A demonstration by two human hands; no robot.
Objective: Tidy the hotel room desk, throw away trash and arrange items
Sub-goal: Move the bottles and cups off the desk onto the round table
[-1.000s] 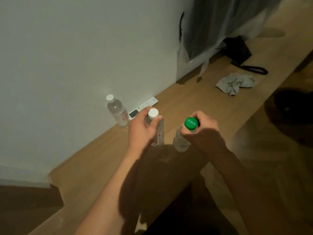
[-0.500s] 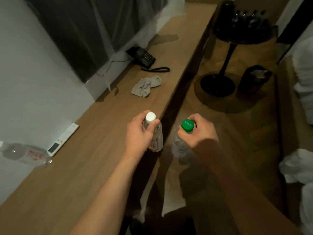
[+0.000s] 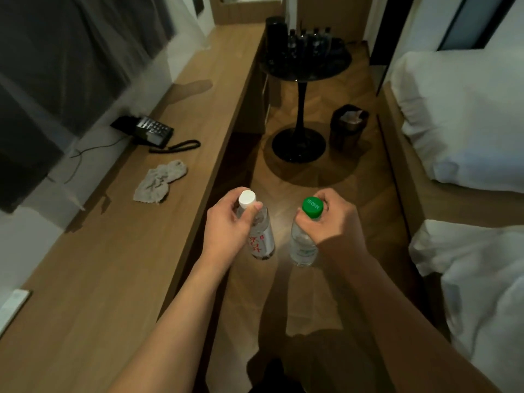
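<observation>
White-cap bottle (image 3: pixel 262 235) gripped near the neck by left hand (image 3: pixel 226 226), fingers curled round, red print on label, held upright over the floor just off the surface (image 3: pixel 119 268) edge. Green-cap bottle (image 3: pixel 304 242) gripped at the neck by right hand (image 3: pixel 330 222), also upright, over the floor, beside the first bottle but apart from it. Both clear plastic; contents not readable.

On the surface: crumpled grey cloth (image 3: pixel 160 181) lying loose near the middle, black phone (image 3: pixel 150 131) beyond it with coiled cord (image 3: pixel 177 145) trailing toward the front edge, thin cable running back to the wall. White remote (image 3: pixel 12 306) partly cut off at left frame edge. Dark screen (image 3: pixel 56 66) under sheer plastic on the wall above.

Past the surface: round black side table (image 3: pixel 304 65) on a pedestal, dark bottles and a tall dark vessel on top, blurred. Small dark bin (image 3: pixel 350 127) beside its base, light paper inside. White bedding (image 3: pixel 459 114) at right.
</observation>
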